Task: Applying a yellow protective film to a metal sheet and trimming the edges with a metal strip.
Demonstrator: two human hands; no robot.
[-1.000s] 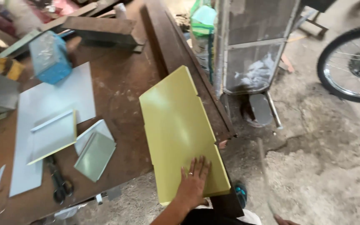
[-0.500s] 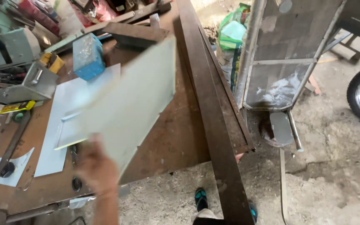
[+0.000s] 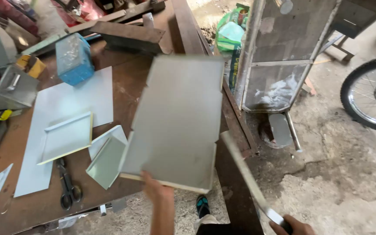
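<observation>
My left hand (image 3: 154, 186) grips the near edge of a large grey metal sheet (image 3: 179, 122) with notched corners and a yellowish rim. The sheet is held tilted over the right side of the brown workbench (image 3: 127, 82). My right hand (image 3: 293, 226), at the bottom right, is closed around the end of a long flat metal strip (image 3: 244, 174). The strip runs up and left to the sheet's near right corner.
On the bench lie white sheets (image 3: 62, 109), two small folded trays (image 3: 68, 137), black snips (image 3: 68, 185), a blue tin (image 3: 74, 58) and grey metal boxes (image 3: 9, 89). A steel beam (image 3: 223, 109) edges the bench. A metal-framed cart (image 3: 283, 56) and a bicycle wheel (image 3: 370, 95) stand right.
The sheet lay yellow side up at the bench edge under a flat hand. It has been lifted and turned over, grey side now up. The metal strip has come into view.
</observation>
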